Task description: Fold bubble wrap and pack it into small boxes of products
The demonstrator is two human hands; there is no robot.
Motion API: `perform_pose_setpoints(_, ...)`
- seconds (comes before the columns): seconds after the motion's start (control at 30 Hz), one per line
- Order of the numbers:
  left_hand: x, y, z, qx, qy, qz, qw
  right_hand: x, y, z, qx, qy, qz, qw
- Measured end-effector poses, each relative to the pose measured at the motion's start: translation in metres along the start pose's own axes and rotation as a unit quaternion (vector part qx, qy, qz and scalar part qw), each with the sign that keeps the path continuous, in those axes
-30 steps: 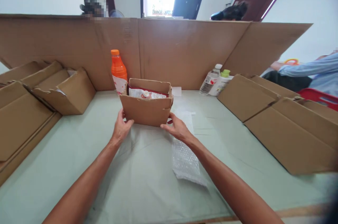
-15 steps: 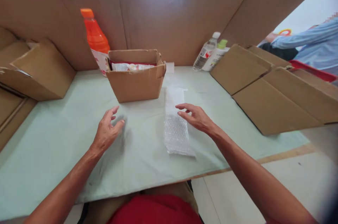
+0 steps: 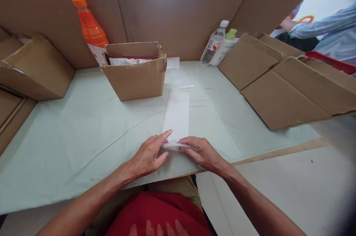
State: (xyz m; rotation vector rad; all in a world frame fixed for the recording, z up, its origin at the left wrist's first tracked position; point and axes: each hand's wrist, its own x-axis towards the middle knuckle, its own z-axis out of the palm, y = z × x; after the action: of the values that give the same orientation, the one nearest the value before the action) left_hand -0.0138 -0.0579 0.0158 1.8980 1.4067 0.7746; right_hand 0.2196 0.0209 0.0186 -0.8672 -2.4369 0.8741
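Bubble wrap [image 3: 177,113] on worktop [image 3: 217,135], near edge raised.
Right hand [image 3: 200,150]: fingers pinching the raised edge. Left hand [image 3: 147,156]: at left corner, thumb apart from index; cannot tell whether gripping. Cardboard box [image 3: 136,82] beyond, to the left.

Handling Bubble Wrap at the Table's Near Edge

Shows, in the head view, the right hand [image 3: 200,150] pinching the near end of a strip of bubble wrap [image 3: 178,115] between thumb and fingers, and the left hand [image 3: 147,155] at its near left corner, index finger extended. Depicts the strip flat beyond on a pale green cloth [image 3: 225,102]. Includes, farther back, an open-topped cardboard box [image 3: 139,83] containing a white packet [image 3: 128,61], an orange bottle [image 3: 93,30] behind, and a clear bottle [image 3: 213,48] beside a green-capped white bottle [image 3: 224,49].
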Motion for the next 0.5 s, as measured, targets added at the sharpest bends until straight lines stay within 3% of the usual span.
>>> perform_pose_setpoints(0.03,0.002,0.002,0.003,0.001,0.003,-0.034,0.999,-0.001,-0.003,-0.002,0.003,0.019,0.012,1.0)
perform_pose_setpoints(0.1,0.007,0.003,0.007,0.012,0.008,-0.094,0.995,-0.006,-0.009,-0.005,-0.044,0.116,0.011,0.992)
perform_pose_setpoints(0.17,0.013,0.001,0.01,0.028,0.005,-0.122,0.992,-0.014,-0.014,-0.005,-0.115,0.213,-0.032,0.97)
perform_pose_setpoints(0.2,0.017,-0.001,0.01,0.036,0.002,-0.127,0.991,-0.019,-0.016,-0.003,-0.14,0.23,-0.061,0.961)
perform_pose_setpoints(0.27,0.022,-0.005,0.011,0.049,-0.004,-0.128,0.991,-0.026,-0.019,0.005,-0.17,0.193,-0.109,0.96)
perform_pose_setpoints(0.37,0.021,-0.007,0.011,0.077,0.013,-0.114,0.99,-0.028,-0.017,0.022,-0.203,0.104,-0.123,0.966)
perform_pose_setpoints(0.5,0.002,-0.002,0.007,0.132,0.107,0.015,0.985,-0.022,-0.007,0.035,-0.182,0.099,-0.115,0.972)
